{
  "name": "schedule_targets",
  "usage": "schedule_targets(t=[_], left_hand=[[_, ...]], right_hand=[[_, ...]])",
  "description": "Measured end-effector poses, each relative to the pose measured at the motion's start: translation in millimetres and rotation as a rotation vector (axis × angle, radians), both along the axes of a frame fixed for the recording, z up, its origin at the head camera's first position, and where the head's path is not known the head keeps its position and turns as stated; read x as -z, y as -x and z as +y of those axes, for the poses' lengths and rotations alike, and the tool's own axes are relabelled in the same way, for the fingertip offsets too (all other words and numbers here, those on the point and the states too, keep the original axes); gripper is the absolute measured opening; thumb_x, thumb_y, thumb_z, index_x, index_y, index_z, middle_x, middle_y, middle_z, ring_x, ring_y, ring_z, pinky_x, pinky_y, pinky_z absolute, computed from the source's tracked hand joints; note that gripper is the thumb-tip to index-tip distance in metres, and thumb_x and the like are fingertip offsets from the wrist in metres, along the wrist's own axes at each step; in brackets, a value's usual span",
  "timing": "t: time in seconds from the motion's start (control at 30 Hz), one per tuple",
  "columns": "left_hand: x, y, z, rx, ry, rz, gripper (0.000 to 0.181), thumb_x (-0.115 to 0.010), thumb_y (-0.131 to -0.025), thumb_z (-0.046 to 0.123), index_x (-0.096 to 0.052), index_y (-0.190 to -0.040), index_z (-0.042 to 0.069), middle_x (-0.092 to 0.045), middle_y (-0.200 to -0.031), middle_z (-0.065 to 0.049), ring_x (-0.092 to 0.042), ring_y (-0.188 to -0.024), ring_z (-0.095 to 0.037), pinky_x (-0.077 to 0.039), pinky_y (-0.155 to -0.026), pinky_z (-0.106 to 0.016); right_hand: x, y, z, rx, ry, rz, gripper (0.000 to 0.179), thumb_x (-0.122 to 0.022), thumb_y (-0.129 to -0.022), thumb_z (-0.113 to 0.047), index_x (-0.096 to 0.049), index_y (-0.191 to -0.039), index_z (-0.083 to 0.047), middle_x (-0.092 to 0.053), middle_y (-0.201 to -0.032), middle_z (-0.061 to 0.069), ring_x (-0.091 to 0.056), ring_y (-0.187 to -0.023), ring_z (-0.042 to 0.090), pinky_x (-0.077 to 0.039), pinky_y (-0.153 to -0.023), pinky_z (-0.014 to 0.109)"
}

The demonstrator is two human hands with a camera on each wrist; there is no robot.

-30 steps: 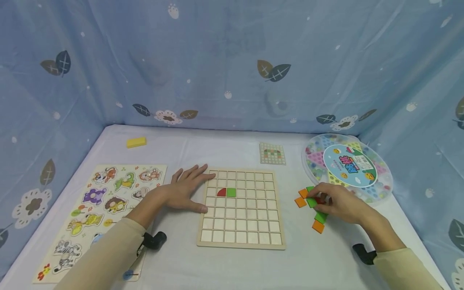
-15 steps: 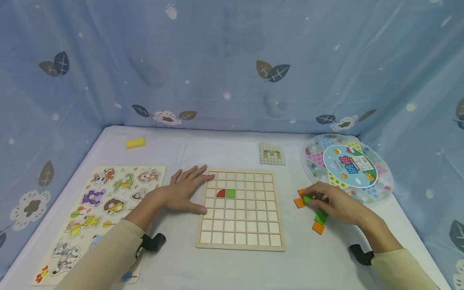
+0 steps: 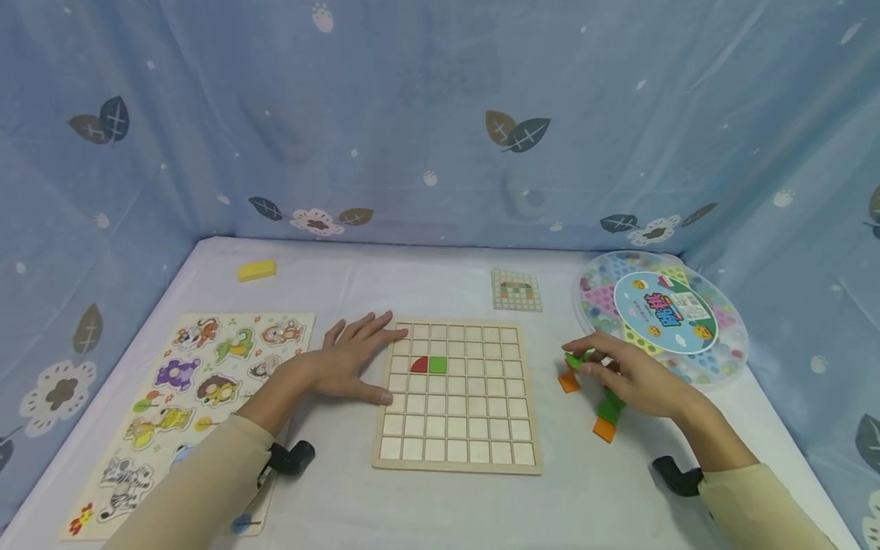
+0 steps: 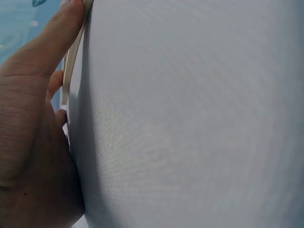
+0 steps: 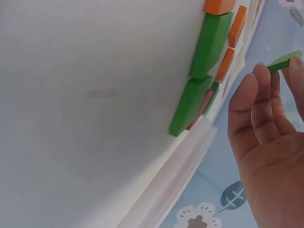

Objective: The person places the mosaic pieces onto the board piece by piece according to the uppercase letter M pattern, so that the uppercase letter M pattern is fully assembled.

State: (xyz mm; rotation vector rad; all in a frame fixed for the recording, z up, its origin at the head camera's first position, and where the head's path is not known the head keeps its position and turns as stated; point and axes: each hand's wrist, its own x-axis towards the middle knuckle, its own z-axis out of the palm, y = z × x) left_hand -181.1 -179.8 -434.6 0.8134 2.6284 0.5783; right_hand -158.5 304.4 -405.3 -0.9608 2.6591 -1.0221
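A wooden grid board (image 3: 457,456) lies mid-table, with a red quarter-circle tile (image 3: 420,365) and a green square tile (image 3: 437,365) side by side in its upper left cells. My left hand (image 3: 357,363) rests at the board's left edge, fingers spread, thumb and fingertips touching the frame. To the right of the board, my right hand (image 3: 635,378) pinches a green tile (image 5: 285,61) between thumb and fingers, raised above the table. Below and around that hand lie loose tiles: green tiles (image 5: 209,45), orange tiles (image 3: 604,429) and a red one (image 5: 202,109), partly hidden by the hand in the head view.
A small pattern card (image 3: 516,291) lies behind the board. A round marble game box (image 3: 729,321) sits at the back right, close to my right hand. An animal puzzle board (image 3: 206,416) lies under my left forearm, and a yellow block (image 3: 257,270) is at the back left.
My right hand has lifted the green tile off the pile and moved slightly away from the loose tiles. My left hand stays at the board's edge.
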Motion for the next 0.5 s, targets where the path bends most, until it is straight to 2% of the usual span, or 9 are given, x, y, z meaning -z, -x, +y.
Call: schedule_targets(t=[0.17, 0.5], left_hand=[[0.0, -0.1, -0.3, -0.003, 0.008, -0.004, 0.105, -0.076, -0.08, 0.068, -0.026, -0.164, 0.03, -0.002, -0.174, -0.007, 0.001, -0.159, -0.037, 0.002, -0.119, -0.07], [-3.4, 0.0, 2.7, -0.012, 0.033, -0.005, 0.105, -0.074, -0.08, 0.071, -0.025, -0.164, 0.033, -0.002, -0.174, -0.004, 0.002, -0.16, -0.035, 0.002, -0.12, -0.069]], right_hand=[[-3.4, 0.8, -4.6, -0.004, 0.011, -0.002, 0.031, -0.06, -0.104, -0.008, -0.062, -0.134, -0.011, -0.067, -0.126, 0.005, -0.063, -0.1, 0.012, -0.056, -0.078, 0.028], [0.2, 2.8, -12.2, 0.01, -0.005, -0.053, 0.029, -0.064, -0.102, -0.01, -0.065, -0.13, -0.014, -0.067, -0.118, -0.006, -0.062, -0.096, 0.013, -0.054, -0.076, 0.027]])
